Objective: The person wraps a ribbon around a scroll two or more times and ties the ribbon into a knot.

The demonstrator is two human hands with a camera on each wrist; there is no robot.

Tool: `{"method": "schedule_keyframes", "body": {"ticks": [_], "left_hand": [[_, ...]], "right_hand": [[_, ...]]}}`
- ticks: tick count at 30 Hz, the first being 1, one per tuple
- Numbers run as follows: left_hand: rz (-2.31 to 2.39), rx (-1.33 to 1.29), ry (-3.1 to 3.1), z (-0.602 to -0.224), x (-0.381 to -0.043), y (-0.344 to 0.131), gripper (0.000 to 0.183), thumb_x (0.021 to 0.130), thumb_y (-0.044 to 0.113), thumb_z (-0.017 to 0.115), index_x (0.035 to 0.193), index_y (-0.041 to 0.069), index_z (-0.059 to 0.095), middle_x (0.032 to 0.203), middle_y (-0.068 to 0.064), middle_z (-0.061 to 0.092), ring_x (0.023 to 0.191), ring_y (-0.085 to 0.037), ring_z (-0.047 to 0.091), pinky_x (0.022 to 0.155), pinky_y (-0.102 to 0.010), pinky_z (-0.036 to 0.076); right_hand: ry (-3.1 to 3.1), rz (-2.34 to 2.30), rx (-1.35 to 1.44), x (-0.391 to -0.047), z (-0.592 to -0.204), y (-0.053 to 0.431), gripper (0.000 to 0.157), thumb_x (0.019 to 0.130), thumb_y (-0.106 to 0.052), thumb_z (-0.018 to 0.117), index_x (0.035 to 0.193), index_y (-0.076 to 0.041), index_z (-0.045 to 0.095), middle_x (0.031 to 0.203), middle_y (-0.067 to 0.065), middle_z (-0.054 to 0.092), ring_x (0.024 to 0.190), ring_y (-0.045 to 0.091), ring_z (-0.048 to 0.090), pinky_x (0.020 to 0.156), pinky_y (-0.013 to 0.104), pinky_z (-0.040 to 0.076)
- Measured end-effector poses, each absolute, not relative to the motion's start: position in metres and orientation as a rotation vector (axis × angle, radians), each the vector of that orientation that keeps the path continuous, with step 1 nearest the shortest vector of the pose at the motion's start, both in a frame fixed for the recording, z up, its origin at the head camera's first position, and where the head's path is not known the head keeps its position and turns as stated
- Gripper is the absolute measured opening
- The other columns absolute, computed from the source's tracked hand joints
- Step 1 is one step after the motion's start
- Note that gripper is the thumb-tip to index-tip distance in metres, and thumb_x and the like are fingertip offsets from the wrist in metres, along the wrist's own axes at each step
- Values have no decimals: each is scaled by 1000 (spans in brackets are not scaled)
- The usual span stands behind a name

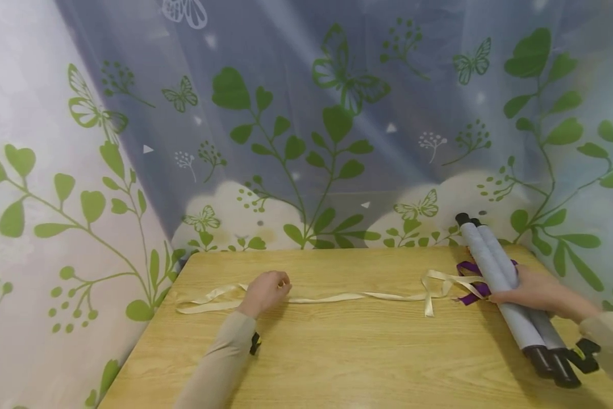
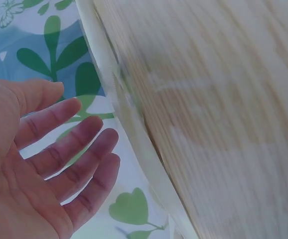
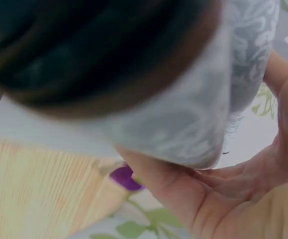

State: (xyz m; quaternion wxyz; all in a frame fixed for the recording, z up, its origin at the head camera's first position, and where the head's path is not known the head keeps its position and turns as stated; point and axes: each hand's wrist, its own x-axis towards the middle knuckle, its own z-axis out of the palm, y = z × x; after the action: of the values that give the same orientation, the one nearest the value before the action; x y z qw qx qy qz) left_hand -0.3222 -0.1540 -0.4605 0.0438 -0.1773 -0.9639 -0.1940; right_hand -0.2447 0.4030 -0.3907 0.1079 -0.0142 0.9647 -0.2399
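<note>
Rolls (image 1: 496, 272), two grey ones with black ends, lie side by side at a slant in my right hand (image 1: 541, 291), by the right side of the table (image 1: 347, 352) in the head view; they seem raised a little, with purple ribbon (image 1: 482, 291) showing from under them. Cream ribbon (image 1: 332, 298) runs from beside the rolls across the wood, passes beneath my left hand (image 1: 266, 291) and loops beyond it; whether I touch it I cannot tell. Left wrist view shows those fingers (image 2: 75, 142) apart and softly bent, nothing between them; any hold on the ribbon would want a light pinch, I think. Right wrist view shows my palm under the rolls, gripping both, though the fingertips are hidden and the near dark end is blurred. Even pressure looks best here: too loose and one roll could slide past the other, too tight and the covering might crease. Lifting cleanly should spare the ribbons a snag.
</note>
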Motion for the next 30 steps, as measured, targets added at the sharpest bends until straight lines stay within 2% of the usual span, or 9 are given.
{"method": "schedule_keyframes", "body": {"ticks": [4, 11, 15, 22, 30], "left_hand": [[-611, -558, -2935, -460, -323, -149, 15, 95, 22, 64, 99, 11, 73, 92, -5, 71, 77, -17, 64, 66, -34, 52], [-582, -532, -2920, -463, -323, -139, 14, 94, 24, 64, 96, 13, 72, 83, -1, 69, 66, -11, 58, 57, -28, 47], [-599, -555, -2890, -459, -322, -132, 15, 94, 23, 63, 95, 12, 72, 81, -1, 69, 62, -10, 57, 54, -28, 46], [-666, -554, -2856, -456, -318, -115, 16, 95, 24, 62, 95, 11, 72, 75, 0, 68, 52, -7, 52, 48, -25, 42], [-675, -587, -2806, -451, -316, -96, 26, 98, 31, 59, 95, 10, 74, 74, 0, 69, 51, -6, 53, 48, -24, 42]], "right_hand": [[2778, -782, -23, -246, -392, 389, 111, 86, -52, 66, 141, 24, 7, 114, 39, 49, 83, 31, 62, 62, 40, 53], [2759, -845, -33, -247, -393, 357, 117, 87, -54, 65, 144, 22, -3, 130, 47, 35, 93, 37, 60, 67, 42, 53], [2769, -880, -80, -248, -394, 337, 114, 87, -54, 64, 145, 20, -1, 131, 46, 36, 97, 38, 59, 69, 42, 53], [2732, -993, -136, -252, -406, 301, 103, 88, -49, 66, 147, 15, 11, 126, 36, 47, 91, 29, 61, 66, 38, 53], [2671, -1101, -178, -257, -413, 259, 108, 86, -47, 69, 151, 10, 5, 132, 38, 45, 96, 33, 62, 68, 41, 55]]}}
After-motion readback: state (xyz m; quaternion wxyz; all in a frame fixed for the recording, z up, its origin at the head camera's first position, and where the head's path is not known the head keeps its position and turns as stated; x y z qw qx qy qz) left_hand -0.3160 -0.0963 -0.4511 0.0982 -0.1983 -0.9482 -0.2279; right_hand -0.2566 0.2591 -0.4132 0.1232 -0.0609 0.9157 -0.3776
